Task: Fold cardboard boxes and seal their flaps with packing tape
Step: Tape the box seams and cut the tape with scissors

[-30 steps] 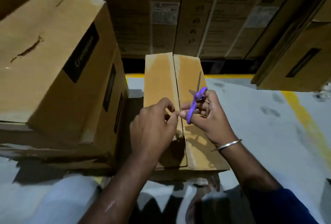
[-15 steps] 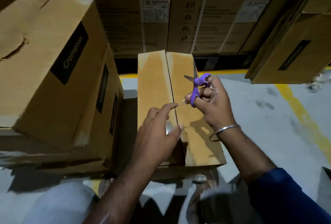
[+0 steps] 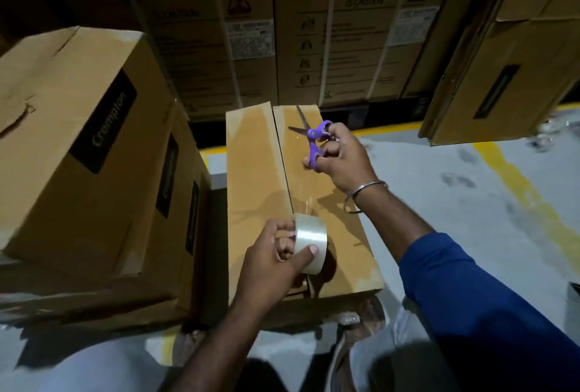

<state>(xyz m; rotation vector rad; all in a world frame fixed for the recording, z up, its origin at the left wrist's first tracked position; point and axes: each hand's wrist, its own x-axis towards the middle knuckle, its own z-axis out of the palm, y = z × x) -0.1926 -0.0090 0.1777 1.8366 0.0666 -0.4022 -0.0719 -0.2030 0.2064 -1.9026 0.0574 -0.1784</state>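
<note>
left hand (image 3: 276,255) grips clear packing tape roll (image 3: 310,247) on narrow brown cardboard box (image 3: 254,190) | right hand (image 3: 340,158) holds purple-handled scissors (image 3: 312,140), blades parted, far end

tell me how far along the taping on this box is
Done: the narrow box has its two top flaps folded shut, meeting at a centre seam, with glossy tape seemingly laid along it. In hand: the left hand grips the tape roll at the near end; the right hand holds purple scissors, blades open. Left: probably cutting the tape free and pressing it down.
</note>
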